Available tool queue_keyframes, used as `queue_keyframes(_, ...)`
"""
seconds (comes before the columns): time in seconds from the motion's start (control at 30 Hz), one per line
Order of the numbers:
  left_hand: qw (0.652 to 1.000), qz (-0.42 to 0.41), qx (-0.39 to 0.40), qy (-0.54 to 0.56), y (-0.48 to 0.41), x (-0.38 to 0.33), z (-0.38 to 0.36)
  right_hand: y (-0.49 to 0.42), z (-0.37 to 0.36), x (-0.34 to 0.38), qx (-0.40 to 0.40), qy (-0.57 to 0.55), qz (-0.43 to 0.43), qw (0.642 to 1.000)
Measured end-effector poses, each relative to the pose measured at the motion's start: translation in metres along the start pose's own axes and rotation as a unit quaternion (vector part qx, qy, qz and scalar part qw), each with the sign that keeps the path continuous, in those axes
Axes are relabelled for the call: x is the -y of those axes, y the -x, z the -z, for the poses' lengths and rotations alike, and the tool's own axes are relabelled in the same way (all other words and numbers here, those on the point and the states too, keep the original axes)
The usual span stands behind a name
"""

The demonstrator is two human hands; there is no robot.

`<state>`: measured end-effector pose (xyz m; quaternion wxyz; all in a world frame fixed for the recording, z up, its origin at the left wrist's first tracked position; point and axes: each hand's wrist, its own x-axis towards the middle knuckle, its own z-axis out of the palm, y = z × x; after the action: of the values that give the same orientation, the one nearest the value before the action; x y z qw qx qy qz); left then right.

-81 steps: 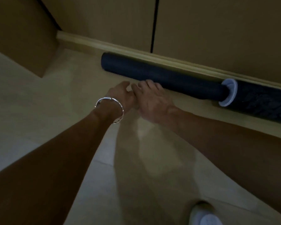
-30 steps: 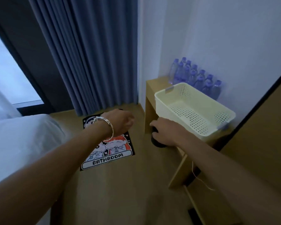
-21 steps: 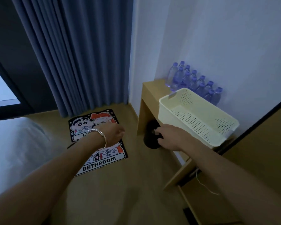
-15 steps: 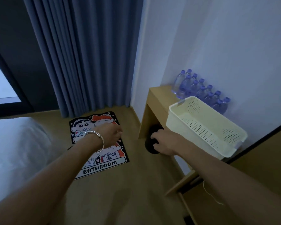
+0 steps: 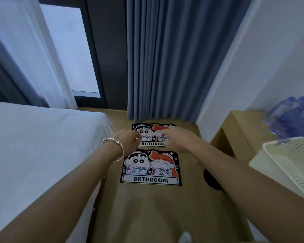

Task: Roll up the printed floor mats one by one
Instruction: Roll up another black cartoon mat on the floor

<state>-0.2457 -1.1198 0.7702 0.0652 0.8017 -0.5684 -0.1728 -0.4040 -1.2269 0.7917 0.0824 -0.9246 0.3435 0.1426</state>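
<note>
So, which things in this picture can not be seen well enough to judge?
Head view:
- Far black printed "BATHROOM" floor mat: the hands cover its lower part.
- Left hand and right hand: blurred; whether either grip touches the mat is unclear.
- Dark round object on the floor: mostly behind the right forearm.
- Clear blue-capped plastic bottles: blurred, cut by the right edge; uncountable.
- Cream perforated plastic basket: cut by the right edge.
</note>
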Motion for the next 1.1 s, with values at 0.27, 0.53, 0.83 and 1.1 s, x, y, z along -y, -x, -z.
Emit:
queue_keyframes(0.27, 1.0, 0.008, 0.012, -0.013, -0.09, -0.036, -0.009, -0.072, -0.002, -0.082, 0.009, -0.039, 0.015, 0.999)
queue_keyframes(0.53, 0.992, -0.016, 0.122, -0.031, -0.179, -0.091, -0.078, -0.119, -0.06, -0.182, 0.082, -0.128, -0.008, 0.988)
queue_keyframes(0.83, 0.974, -0.032, 0.221, -0.04, -0.254, -0.053, -0.158, -0.175, -0.138, -0.213, 0.171, -0.198, -0.073, 0.963)
queue_keyframes(1.1, 0.97, -0.009, 0.238, -0.049, -0.341, 0.054, -0.25, -0.315, -0.24, -0.158, 0.172, -0.271, -0.077, 0.944)
